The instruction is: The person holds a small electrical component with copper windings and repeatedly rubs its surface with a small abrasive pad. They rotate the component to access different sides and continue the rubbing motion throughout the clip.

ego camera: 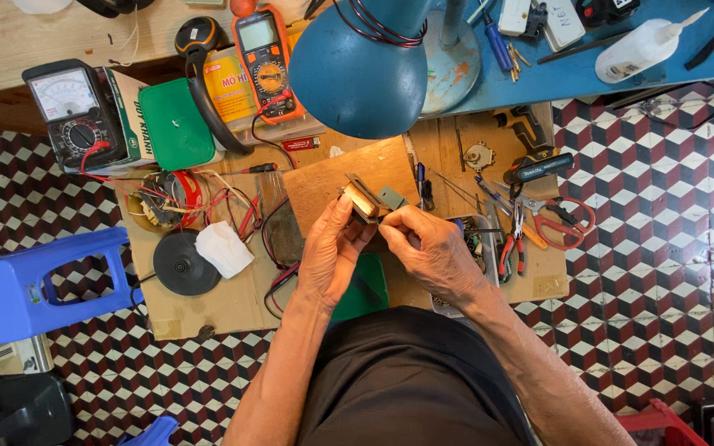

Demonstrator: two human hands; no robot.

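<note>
The left hand (330,256) is closed around a small, boxy, cream-and-brown wound component with metal brackets (362,201), thumb and fingers pinching its lower side; the right hand (433,252) is closed too, its fingertips (396,221) pinched at the part's near edge, though whether they grip a thin tool or a wire there is too small to tell. The component is held in the air, just above a bare plywood board (328,177) that lies on the low cardboard-covered table (225,306); a small grey-green plate (392,197) lies just beside it.

To the right of the hands lie red-handled pliers (511,248) and red-handled scissors (562,221); to the left sit a black round disc (180,264), a crumpled white cloth (225,248) and a red-wired copper coil (168,198). Further off stand an orange digital multimeter (266,62), a black analogue meter with a white dial (72,111) and a teal dome-shaded lamp (357,70) that hangs over the work.

Fine work of this kind goes best with the left hand keeping the part steady and low over the board, under the lamp, and the right hand moving only at the fingertips; a firm but light pinch would spare the thin windings.
</note>
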